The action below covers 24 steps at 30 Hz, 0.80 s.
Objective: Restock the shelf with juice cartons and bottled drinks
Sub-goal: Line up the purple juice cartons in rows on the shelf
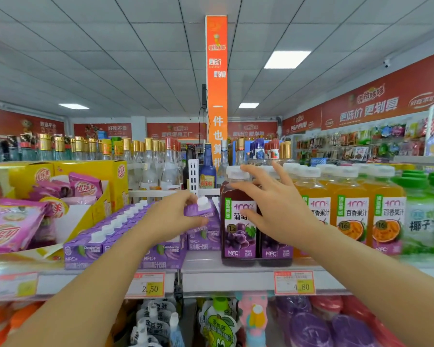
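Supermarket shelving is filling the view under a white tiled ceiling, with an orange pillar banner (pixel 217 83) rising behind it and red signs running along the far walls. A white shelf (pixel 236 270) is crossing the frame at chest height, carrying two price tags (pixel 149 285) on its front edge.

On its left part a row of purple juice cartons (pixel 115 234) is standing in lines, white caps upward. The person's left hand (pixel 171 216) is gripping one purple carton (pixel 198 212) by its top, fingers curled round it just beside the cap, and holding it tilted above the right end of that row.

The right hand (pixel 278 209) is reaching in with its fingers spread and fairly straight, grasping nothing; the fingertips are touching the white cap and shoulder of a dark grape juice bottle (pixel 238 236), which is standing upright at the shelf's front. A second grape bottle (pixel 276 249) is standing just beside it, partly hidden by the wrist. To the right, orange passion-fruit bottles (pixel 351 214) are lining up, then green-capped bottles (pixel 419 221).

Pink snack packets (pixel 18 229) are spilling from yellow boxes at the far left, and clear glass bottles (pixel 148 159) are standing behind. Drink pouches (pixel 218 321) are showing on the shelf below.
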Available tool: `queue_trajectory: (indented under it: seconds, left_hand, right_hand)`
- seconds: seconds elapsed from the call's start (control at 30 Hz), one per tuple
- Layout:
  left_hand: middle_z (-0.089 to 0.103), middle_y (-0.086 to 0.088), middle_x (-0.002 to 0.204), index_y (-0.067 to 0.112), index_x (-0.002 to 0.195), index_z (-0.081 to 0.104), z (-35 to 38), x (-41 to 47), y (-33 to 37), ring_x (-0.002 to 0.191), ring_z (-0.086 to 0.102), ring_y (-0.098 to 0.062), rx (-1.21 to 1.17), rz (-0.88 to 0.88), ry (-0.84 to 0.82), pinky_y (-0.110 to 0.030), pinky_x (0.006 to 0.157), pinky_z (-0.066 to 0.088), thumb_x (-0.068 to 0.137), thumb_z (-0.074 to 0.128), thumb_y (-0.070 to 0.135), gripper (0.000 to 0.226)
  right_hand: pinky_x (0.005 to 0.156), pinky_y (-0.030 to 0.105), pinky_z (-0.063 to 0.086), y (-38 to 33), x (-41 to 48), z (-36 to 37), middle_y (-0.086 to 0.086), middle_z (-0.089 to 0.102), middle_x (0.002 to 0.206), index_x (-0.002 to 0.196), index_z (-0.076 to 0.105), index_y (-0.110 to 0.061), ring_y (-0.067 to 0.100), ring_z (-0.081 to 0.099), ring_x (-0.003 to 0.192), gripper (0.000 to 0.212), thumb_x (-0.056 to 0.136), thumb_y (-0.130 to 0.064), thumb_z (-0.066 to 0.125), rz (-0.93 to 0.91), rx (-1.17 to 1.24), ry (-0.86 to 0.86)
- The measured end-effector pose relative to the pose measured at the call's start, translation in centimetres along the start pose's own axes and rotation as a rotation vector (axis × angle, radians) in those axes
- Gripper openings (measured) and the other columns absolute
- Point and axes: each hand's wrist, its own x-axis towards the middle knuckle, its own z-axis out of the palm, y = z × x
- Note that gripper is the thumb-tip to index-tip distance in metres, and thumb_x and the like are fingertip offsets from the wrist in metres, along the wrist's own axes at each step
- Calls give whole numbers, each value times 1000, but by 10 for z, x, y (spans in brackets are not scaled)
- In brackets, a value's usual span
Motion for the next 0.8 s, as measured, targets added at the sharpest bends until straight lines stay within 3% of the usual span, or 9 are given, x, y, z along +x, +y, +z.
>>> queue_trajectory:
  seconds: [0.13, 0.23, 0.33, 0.43, 0.57, 0.67, 0.73, 0.8]
  left_hand:
    - [59, 10, 105, 28, 103, 54, -26, -18, 12, 91, 57, -4, -295, 17, 192, -21, 70, 41, 81, 71, 38, 30]
    - [60, 20, 96, 36, 92, 53, -31, -44, 22, 83, 56, 8, -330, 77, 224, -8, 63, 40, 79, 74, 35, 24]
    - [60, 21, 99, 34, 96, 56, -23, -68, 27, 89, 53, 14, -305, 123, 199, 0, 68, 39, 76, 75, 36, 28]
    - [57, 21, 99, 32, 94, 54, -9, -89, 33, 91, 49, 16, -300, 152, 170, -1, 70, 38, 76, 77, 32, 30]
    - [61, 17, 96, 31, 95, 56, 17, -102, 38, 85, 56, 7, -419, 114, 29, -7, 68, 40, 73, 80, 29, 33]
    - [68, 14, 94, 30, 95, 61, 38, -110, 35, 87, 65, -4, -699, 40, -143, -17, 74, 50, 71, 83, 24, 33]
    - [70, 11, 92, 24, 99, 62, 60, -122, 33, 87, 67, -6, -921, -37, -201, -18, 75, 51, 71, 81, 17, 34]
    - [71, 8, 94, 21, 101, 64, 87, -139, 33, 90, 67, -9, -1144, -134, -264, -22, 76, 53, 70, 83, 18, 37]
  right_hand:
    - [113, 53, 11, -3, 0, -5, 7, 47, 143, 126, 59, -26, 21, 62, 112, 51, 79, -37, 74, -3, 28, -42]
    - [118, 48, 1, -6, 1, -14, -1, 44, 145, 128, 58, -29, 16, 53, 123, 41, 88, -35, 64, 11, 147, -40]
    - [112, 39, 32, -17, -6, -28, -8, 62, 119, 116, 66, -22, 8, 56, 110, 30, 87, -30, 63, 0, 417, 95]
    - [90, 13, 46, -35, -26, -40, -21, 60, 105, 121, 63, -24, -3, 57, 100, 40, 83, -36, 71, 50, 687, -18]
    - [85, 15, 48, -50, -57, -39, -12, 68, 101, 113, 59, -40, 0, 59, 94, 41, 76, -37, 75, 86, 838, -165]
    - [76, 19, 52, -50, -78, -38, -13, 69, 88, 103, 58, -51, 3, 63, 84, 37, 68, -56, 67, 151, 926, -239]
    - [76, 20, 53, -48, -91, -38, -11, 71, 86, 101, 62, -47, 2, 66, 81, 38, 65, -60, 64, 194, 978, -340]
    - [73, 18, 52, -45, -105, -37, -8, 73, 86, 102, 66, -39, 0, 67, 77, 36, 68, -51, 67, 226, 1041, -456]
